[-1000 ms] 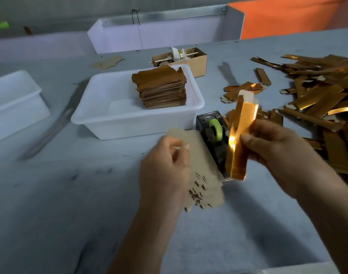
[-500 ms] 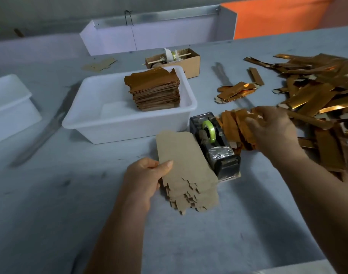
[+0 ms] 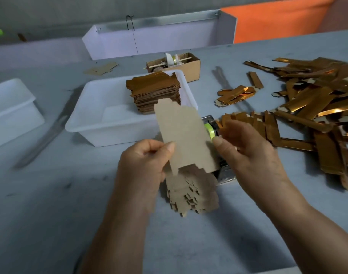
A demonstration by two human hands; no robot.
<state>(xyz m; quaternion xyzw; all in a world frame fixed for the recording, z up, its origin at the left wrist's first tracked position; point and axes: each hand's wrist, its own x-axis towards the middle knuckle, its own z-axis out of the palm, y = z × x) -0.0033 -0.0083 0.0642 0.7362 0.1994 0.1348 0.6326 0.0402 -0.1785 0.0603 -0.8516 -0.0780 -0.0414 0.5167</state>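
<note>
A flat brown card blank [image 3: 184,135] is lifted off the table, its plain side up. My left hand [image 3: 144,163] pinches its left edge with the thumb on top. My right hand [image 3: 246,153] holds its right edge with curled fingers. Under it on the table lies a small stack of the same blanks [image 3: 193,194]. A tape dispenser [image 3: 222,175] with a green roll [image 3: 209,130] stands just behind, mostly hidden by the blank and my right hand.
A white tub [image 3: 101,123] holds a tall stack of gold-faced blanks [image 3: 155,93]. Folded gold boxes [image 3: 307,107] lie heaped at the right. A small cardboard box [image 3: 191,66] stands behind the tub, and another white tub [image 3: 12,107] at far left.
My right hand set the folded gold box down among the heap and came back. My left hand lifted one blank off the stack, and both hands now hold it.
</note>
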